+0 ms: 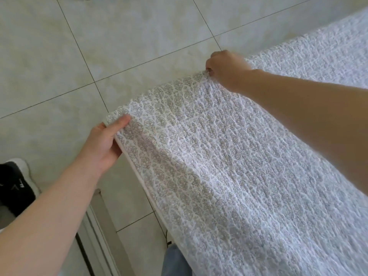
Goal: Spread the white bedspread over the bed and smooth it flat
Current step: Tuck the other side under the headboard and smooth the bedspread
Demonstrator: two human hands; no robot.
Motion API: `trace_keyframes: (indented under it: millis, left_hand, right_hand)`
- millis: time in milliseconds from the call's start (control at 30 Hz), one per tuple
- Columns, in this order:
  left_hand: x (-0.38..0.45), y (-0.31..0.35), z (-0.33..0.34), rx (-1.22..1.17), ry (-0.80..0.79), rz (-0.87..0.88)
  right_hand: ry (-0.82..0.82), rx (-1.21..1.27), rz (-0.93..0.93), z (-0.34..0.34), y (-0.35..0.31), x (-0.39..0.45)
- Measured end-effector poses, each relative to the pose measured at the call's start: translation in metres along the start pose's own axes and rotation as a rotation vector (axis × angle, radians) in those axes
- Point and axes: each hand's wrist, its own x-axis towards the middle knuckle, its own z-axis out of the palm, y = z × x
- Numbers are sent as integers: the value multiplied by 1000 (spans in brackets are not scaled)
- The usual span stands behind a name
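Note:
The white bedspread [229, 160], quilted with a grey-beige floral pattern, fills the right half of the view and runs off to the upper right. My left hand [103, 144] pinches its near corner, thumb on top and fingers underneath. My right hand [225, 68] grips the same edge farther along, fingers curled into the fabric. The edge between my hands is stretched taut and lifted above the floor. The bed itself is hidden under the cloth.
Pale tiled floor [99, 46] lies to the left and beyond the edge. A black and white shoe [16, 184] sits at the lower left. A light metal frame rail [99, 226] runs along the floor below my left arm. Blue jeans [175, 261] show at the bottom.

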Motion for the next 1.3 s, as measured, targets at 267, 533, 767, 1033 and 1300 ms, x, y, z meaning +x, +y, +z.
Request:
trace_keyframes:
  millis: [267,533,767,1033,1300]
  left_hand:
    - [24,-34,-9,-92,275,0]
    - [36,-58,-13,-94,263,-84]
    - [-2,-92,4,97,246,-93]
    - [-7,-102,14,638,708,290]
    - [-114,-170,113,1581,-138,822]
  right_hand:
    - [244,398,223,37,-38,-6]
    - [342,315,352,35,15,-50]
    - [49,329,911,83,-5,-133]
    - [-27,618,-252,56,-162,-208]
    - [-46,479,880,101,5,-395]
